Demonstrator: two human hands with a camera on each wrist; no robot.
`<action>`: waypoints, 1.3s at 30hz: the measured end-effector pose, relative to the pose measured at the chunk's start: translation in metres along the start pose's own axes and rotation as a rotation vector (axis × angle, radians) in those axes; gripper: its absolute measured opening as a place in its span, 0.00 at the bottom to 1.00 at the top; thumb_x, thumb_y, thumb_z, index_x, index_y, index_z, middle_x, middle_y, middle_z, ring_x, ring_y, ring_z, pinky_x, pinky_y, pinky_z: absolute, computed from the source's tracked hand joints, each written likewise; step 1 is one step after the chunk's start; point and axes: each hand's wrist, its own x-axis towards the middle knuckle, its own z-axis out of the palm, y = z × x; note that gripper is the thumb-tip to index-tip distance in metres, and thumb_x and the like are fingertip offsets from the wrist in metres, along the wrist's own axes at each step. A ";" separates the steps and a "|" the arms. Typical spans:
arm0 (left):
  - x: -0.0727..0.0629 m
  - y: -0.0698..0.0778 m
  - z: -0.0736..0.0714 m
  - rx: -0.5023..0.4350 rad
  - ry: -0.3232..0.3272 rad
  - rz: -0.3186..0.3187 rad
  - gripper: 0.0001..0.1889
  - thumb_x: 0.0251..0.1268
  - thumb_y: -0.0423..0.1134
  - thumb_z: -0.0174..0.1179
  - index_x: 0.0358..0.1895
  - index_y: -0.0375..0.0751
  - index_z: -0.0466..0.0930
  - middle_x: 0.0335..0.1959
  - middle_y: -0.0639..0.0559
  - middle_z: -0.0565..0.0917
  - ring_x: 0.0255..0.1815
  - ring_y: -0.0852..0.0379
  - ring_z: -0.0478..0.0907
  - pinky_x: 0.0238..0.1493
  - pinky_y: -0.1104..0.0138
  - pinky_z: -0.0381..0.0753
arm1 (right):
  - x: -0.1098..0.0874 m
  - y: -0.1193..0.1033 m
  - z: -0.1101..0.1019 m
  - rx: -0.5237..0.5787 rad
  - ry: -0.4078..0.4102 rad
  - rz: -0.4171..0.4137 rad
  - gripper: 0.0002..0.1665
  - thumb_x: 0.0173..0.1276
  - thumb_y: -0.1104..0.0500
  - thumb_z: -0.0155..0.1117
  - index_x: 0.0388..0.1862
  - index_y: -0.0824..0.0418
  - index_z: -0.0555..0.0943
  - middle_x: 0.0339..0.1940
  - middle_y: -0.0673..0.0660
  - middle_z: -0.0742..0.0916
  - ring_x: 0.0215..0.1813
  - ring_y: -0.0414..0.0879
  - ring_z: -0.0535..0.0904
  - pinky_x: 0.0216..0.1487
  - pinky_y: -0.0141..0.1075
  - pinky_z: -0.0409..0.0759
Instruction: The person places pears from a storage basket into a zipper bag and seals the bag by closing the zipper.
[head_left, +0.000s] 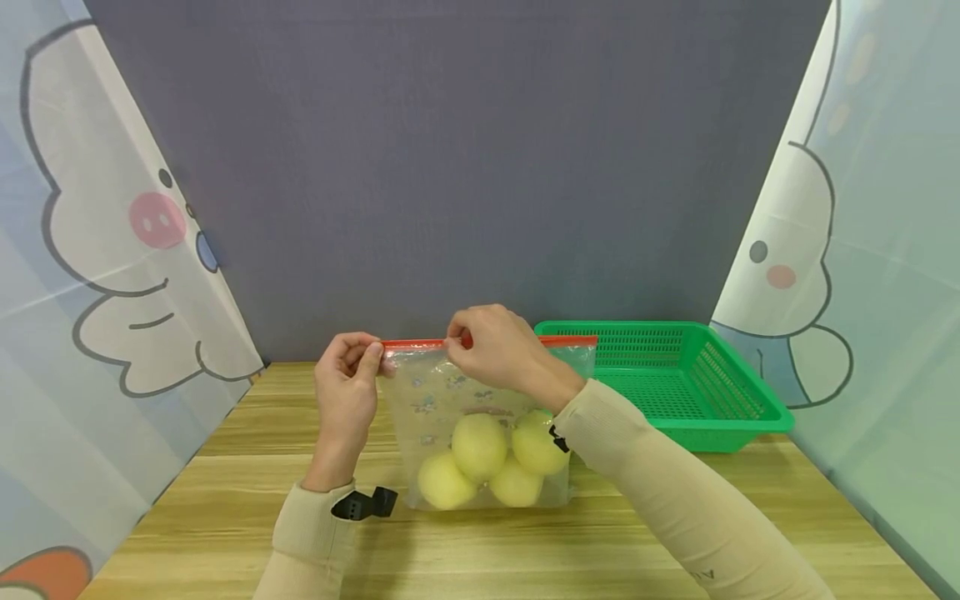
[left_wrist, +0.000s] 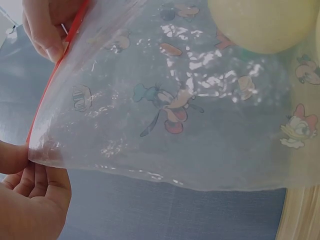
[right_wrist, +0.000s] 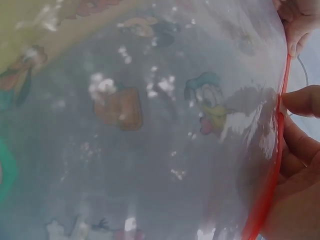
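Observation:
A clear zip bag printed with cartoon figures stands upright on the table, its red zip strip along the top. Inside its lower part lie several pale yellow-green round fruits. My left hand pinches the top left corner of the bag between thumb and fingers. Further right along the strip, my right hand pinches the red edge. In the right wrist view, the thumb and fingers grip either side of the strip. The left wrist view shows the left fingers behind the corner.
A green plastic basket stands behind the bag to the right, partly hidden by the bag and right arm. The wooden table ends at a dark grey backdrop, with printed curtains on both sides.

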 end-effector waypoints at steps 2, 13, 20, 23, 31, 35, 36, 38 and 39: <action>0.000 0.000 0.000 0.001 -0.001 -0.002 0.03 0.75 0.29 0.56 0.43 0.30 0.77 0.30 0.48 0.81 0.26 0.58 0.81 0.34 0.69 0.83 | -0.001 0.001 -0.001 0.004 0.000 0.009 0.09 0.73 0.59 0.59 0.39 0.55 0.87 0.32 0.47 0.85 0.21 0.41 0.73 0.24 0.34 0.73; 0.001 -0.001 -0.001 -0.022 -0.006 -0.012 0.04 0.75 0.29 0.56 0.44 0.29 0.76 0.30 0.49 0.81 0.26 0.58 0.80 0.35 0.69 0.83 | -0.005 0.006 -0.004 -0.015 0.005 0.027 0.09 0.72 0.58 0.59 0.39 0.55 0.87 0.32 0.46 0.85 0.23 0.41 0.74 0.27 0.35 0.75; 0.000 0.000 -0.002 -0.027 -0.007 -0.020 0.04 0.75 0.29 0.56 0.44 0.29 0.77 0.31 0.47 0.81 0.27 0.58 0.80 0.35 0.69 0.83 | -0.008 0.006 -0.005 -0.025 0.022 0.013 0.09 0.72 0.58 0.59 0.38 0.55 0.87 0.31 0.46 0.85 0.24 0.40 0.75 0.28 0.35 0.75; 0.000 0.000 -0.001 -0.029 -0.008 -0.023 0.04 0.75 0.29 0.56 0.44 0.29 0.76 0.31 0.47 0.81 0.27 0.58 0.81 0.35 0.69 0.83 | -0.010 0.007 -0.005 -0.024 0.023 0.018 0.09 0.71 0.59 0.58 0.37 0.55 0.86 0.31 0.46 0.85 0.24 0.40 0.74 0.28 0.35 0.75; 0.000 0.000 -0.001 -0.021 -0.006 -0.020 0.04 0.75 0.29 0.56 0.44 0.29 0.76 0.31 0.47 0.81 0.27 0.57 0.80 0.34 0.69 0.83 | -0.014 0.010 -0.007 -0.031 0.025 0.029 0.07 0.70 0.59 0.59 0.35 0.55 0.85 0.30 0.46 0.84 0.23 0.41 0.72 0.28 0.35 0.73; 0.000 0.000 -0.002 -0.023 -0.005 -0.010 0.06 0.75 0.28 0.56 0.45 0.26 0.76 0.30 0.48 0.81 0.27 0.58 0.80 0.34 0.69 0.83 | -0.014 0.010 -0.008 -0.029 0.028 0.033 0.08 0.70 0.59 0.59 0.36 0.54 0.85 0.31 0.46 0.84 0.25 0.41 0.74 0.29 0.35 0.74; 0.000 0.000 -0.002 -0.024 -0.004 -0.009 0.06 0.75 0.28 0.56 0.44 0.25 0.76 0.30 0.49 0.81 0.27 0.58 0.80 0.34 0.69 0.83 | -0.015 0.010 -0.008 -0.028 0.029 0.035 0.08 0.71 0.58 0.59 0.36 0.54 0.85 0.32 0.46 0.84 0.26 0.41 0.74 0.30 0.35 0.75; 0.001 0.000 -0.002 -0.026 -0.005 -0.007 0.06 0.75 0.28 0.56 0.45 0.25 0.76 0.30 0.49 0.81 0.27 0.58 0.80 0.34 0.70 0.83 | -0.015 0.010 -0.009 -0.023 0.029 0.038 0.08 0.71 0.58 0.59 0.36 0.54 0.86 0.32 0.46 0.85 0.27 0.40 0.75 0.31 0.35 0.76; 0.001 0.000 -0.002 -0.027 -0.005 -0.007 0.05 0.75 0.27 0.56 0.45 0.25 0.76 0.30 0.49 0.81 0.27 0.58 0.80 0.34 0.70 0.83 | -0.015 0.010 -0.009 -0.021 0.030 0.038 0.08 0.72 0.58 0.59 0.37 0.54 0.86 0.33 0.46 0.85 0.28 0.40 0.76 0.32 0.35 0.76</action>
